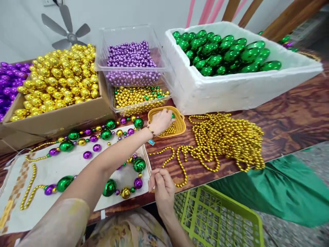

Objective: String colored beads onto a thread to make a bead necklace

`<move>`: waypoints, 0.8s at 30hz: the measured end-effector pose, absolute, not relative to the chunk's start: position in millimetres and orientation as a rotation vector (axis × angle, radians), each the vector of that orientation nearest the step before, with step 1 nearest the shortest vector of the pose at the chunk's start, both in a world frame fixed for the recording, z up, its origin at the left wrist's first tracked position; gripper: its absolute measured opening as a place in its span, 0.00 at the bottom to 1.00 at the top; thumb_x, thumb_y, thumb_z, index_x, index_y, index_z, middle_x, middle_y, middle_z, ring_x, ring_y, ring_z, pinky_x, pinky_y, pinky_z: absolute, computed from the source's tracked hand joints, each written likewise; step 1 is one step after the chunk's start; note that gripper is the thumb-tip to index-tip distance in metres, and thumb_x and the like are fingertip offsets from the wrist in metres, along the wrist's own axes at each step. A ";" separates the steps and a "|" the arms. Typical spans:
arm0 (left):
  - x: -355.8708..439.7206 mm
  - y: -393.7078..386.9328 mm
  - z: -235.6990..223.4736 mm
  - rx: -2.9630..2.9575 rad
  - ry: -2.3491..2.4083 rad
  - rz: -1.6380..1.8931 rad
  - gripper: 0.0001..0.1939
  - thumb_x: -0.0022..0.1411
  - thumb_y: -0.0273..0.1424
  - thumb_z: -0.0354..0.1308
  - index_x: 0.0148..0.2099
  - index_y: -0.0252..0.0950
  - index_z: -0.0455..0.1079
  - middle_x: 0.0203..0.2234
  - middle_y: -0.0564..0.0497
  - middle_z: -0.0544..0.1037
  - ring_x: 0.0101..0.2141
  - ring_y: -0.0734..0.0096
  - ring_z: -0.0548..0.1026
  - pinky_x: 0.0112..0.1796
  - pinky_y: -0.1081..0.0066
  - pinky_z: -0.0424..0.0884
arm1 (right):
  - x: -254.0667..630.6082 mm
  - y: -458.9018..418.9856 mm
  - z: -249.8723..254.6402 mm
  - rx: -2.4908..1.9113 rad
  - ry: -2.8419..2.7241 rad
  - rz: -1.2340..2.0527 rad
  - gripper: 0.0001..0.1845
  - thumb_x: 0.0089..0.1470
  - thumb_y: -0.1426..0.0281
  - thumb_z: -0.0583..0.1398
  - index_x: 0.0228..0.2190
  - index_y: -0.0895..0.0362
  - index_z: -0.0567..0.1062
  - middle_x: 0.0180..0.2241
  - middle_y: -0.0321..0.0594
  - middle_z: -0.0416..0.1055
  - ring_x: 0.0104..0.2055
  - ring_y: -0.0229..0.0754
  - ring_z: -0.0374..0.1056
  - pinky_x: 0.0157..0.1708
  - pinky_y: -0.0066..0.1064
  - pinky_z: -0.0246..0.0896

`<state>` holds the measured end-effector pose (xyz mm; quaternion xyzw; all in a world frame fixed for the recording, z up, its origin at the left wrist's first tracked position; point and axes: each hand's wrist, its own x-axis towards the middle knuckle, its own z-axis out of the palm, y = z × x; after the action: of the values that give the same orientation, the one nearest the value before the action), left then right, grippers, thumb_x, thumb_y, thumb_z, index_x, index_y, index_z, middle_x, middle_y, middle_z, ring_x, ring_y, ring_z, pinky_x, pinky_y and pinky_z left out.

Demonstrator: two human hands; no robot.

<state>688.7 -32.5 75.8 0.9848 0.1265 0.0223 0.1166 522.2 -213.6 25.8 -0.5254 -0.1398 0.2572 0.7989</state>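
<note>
My left hand (pixel 161 120) reaches into a small yellow basket (pixel 180 127) of little beads, its fingertips bunched on a small green bead (pixel 173 116). My right hand (pixel 162 187) is at the table's front edge, thumb and finger pinching a thin thread (pixel 153 175). The thread runs toward a half-strung necklace (pixel 110 187) of large green, purple and gold beads, which lies on a white mat (pixel 64 164). A second such strand (pixel 102 132) lies higher on the mat.
A heap of gold bead strands (pixel 226 137) lies right of the basket. Behind stand a cardboard box of gold balls (pixel 59 120), clear tubs of purple beads (pixel 131 55) and gold beads (pixel 138 96), and a white foam box (pixel 231 91) of green balls. A lime crate (pixel 221 219) sits below.
</note>
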 end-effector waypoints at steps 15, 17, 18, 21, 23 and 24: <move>598.4 -9.0 70.9 1.958 0.375 0.473 0.30 0.57 0.32 0.66 0.61 0.40 0.63 0.53 0.43 0.68 0.54 0.57 0.69 0.56 0.56 0.67 | 531.1 -211.5 25.5 -1.131 -0.449 0.525 0.10 0.68 0.66 0.54 0.42 0.54 0.75 0.20 0.30 0.66 0.22 0.33 0.63 0.26 0.25 0.60; 554.5 -4.4 76.2 1.764 0.368 0.475 0.28 0.57 0.34 0.67 0.59 0.41 0.65 0.53 0.45 0.68 0.52 0.60 0.71 0.54 0.59 0.69 | 532.5 -207.7 29.5 -1.126 -0.494 0.543 0.10 0.68 0.67 0.54 0.45 0.53 0.75 0.22 0.31 0.68 0.24 0.34 0.65 0.27 0.26 0.62; 534.6 -3.3 78.2 1.682 0.367 0.491 0.27 0.57 0.35 0.67 0.57 0.41 0.66 0.52 0.45 0.69 0.50 0.62 0.72 0.53 0.61 0.69 | 532.3 -205.7 30.7 -1.133 -0.513 0.554 0.11 0.68 0.67 0.54 0.46 0.53 0.75 0.23 0.31 0.69 0.25 0.35 0.67 0.27 0.27 0.63; 487.7 -2.7 82.0 1.494 0.395 0.593 0.29 0.53 0.35 0.71 0.55 0.41 0.66 0.49 0.47 0.71 0.47 0.66 0.72 0.48 0.68 0.71 | 528.9 -199.2 32.4 -1.198 -0.571 0.585 0.12 0.67 0.67 0.56 0.48 0.54 0.75 0.25 0.33 0.71 0.26 0.36 0.69 0.29 0.28 0.66; 466.9 -2.0 83.5 1.393 0.429 0.644 0.31 0.52 0.34 0.72 0.57 0.42 0.66 0.49 0.49 0.72 0.46 0.67 0.72 0.45 0.71 0.71 | 525.0 -194.2 34.1 -1.252 -0.605 0.604 0.13 0.66 0.67 0.57 0.49 0.54 0.75 0.26 0.34 0.74 0.26 0.36 0.69 0.29 0.28 0.67; 459.0 -1.3 84.3 1.342 0.444 0.648 0.31 0.53 0.34 0.71 0.57 0.43 0.66 0.50 0.49 0.72 0.46 0.68 0.73 0.45 0.71 0.71 | 522.8 -191.6 35.6 -1.270 -0.612 0.617 0.12 0.66 0.67 0.58 0.49 0.54 0.76 0.27 0.35 0.75 0.26 0.36 0.69 0.28 0.28 0.67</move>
<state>459.0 -1.3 84.3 0.6053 0.2003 0.2924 0.7127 522.8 -191.6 35.6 -0.5741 -0.2768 0.2788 0.7184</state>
